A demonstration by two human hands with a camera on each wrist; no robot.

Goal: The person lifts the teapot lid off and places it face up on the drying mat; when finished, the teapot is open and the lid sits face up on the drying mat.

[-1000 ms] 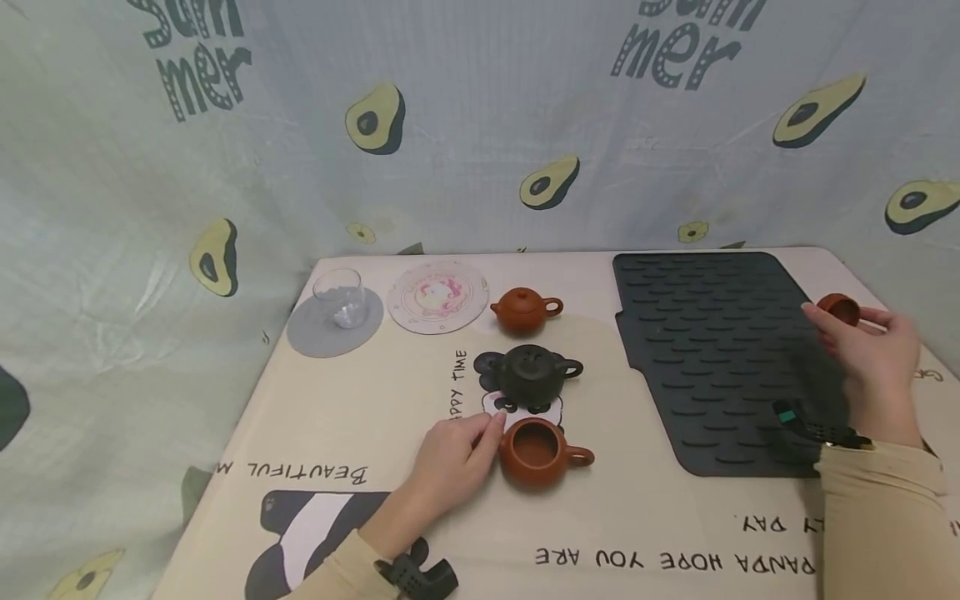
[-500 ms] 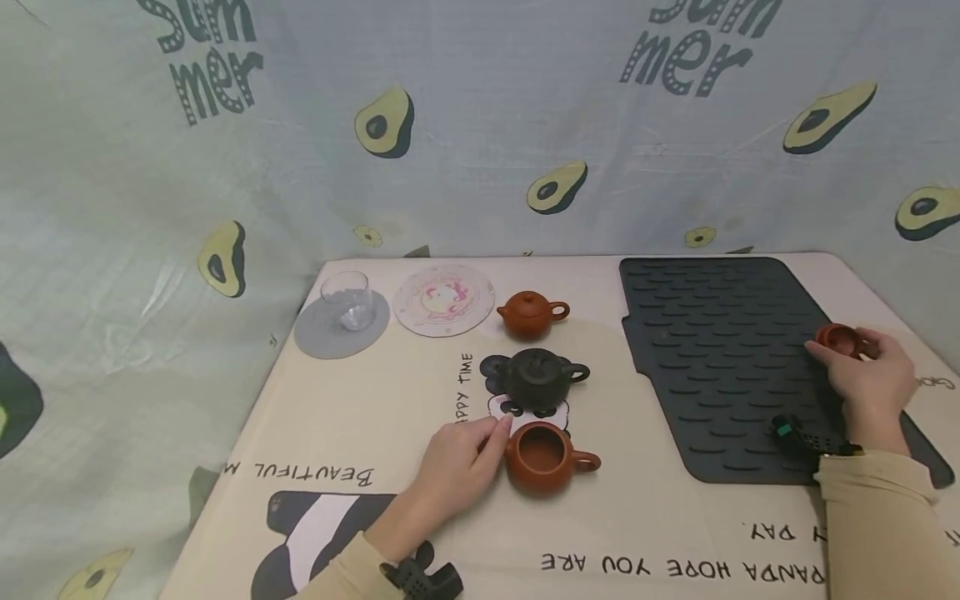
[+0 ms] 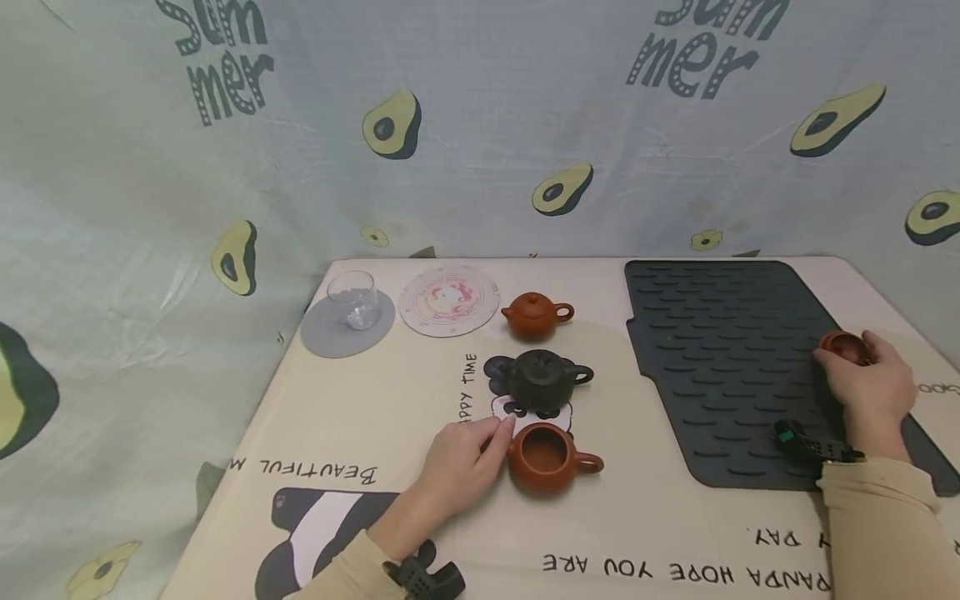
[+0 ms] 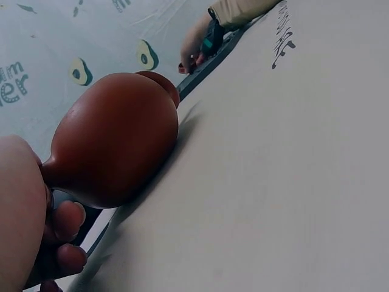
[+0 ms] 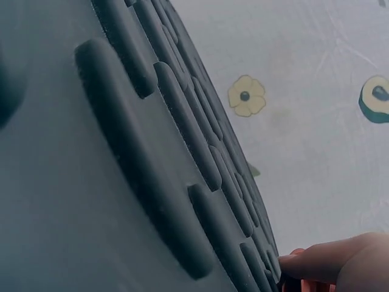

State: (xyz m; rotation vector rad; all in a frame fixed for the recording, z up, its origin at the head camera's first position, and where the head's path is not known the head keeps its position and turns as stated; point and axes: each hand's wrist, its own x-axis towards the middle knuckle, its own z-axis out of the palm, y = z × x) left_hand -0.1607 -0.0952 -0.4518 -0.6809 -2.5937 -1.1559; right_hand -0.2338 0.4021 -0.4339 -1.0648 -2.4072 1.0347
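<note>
The left hand (image 3: 461, 467) and right hand (image 3: 873, 383) are bare, emerging from long, plain tan sleeves (image 3: 888, 529) that wrinkle softly near the cuffs. Each wrist carries a compact black device: the left device (image 3: 426, 577) looks chunky and rounded, while the right device (image 3: 813, 443) bears a small teal-green patch (image 3: 785, 435).

We see the left hand (image 3: 459, 468) holding a brown teapot (image 3: 543, 477) at the side opposite its handle — beyond it, a black teapot (image 3: 540, 380) and a smaller brown teapot (image 3: 534, 318) stand in a row. We see the right hand (image 3: 876, 385) grip a small brown cup (image 3: 840, 345) by the edge of a dark mat (image 3: 720, 367). A clear glass (image 3: 353, 298) stands on a grey coaster (image 3: 321, 335) — just beside a pink-patterned coaster (image 3: 450, 302).
</note>
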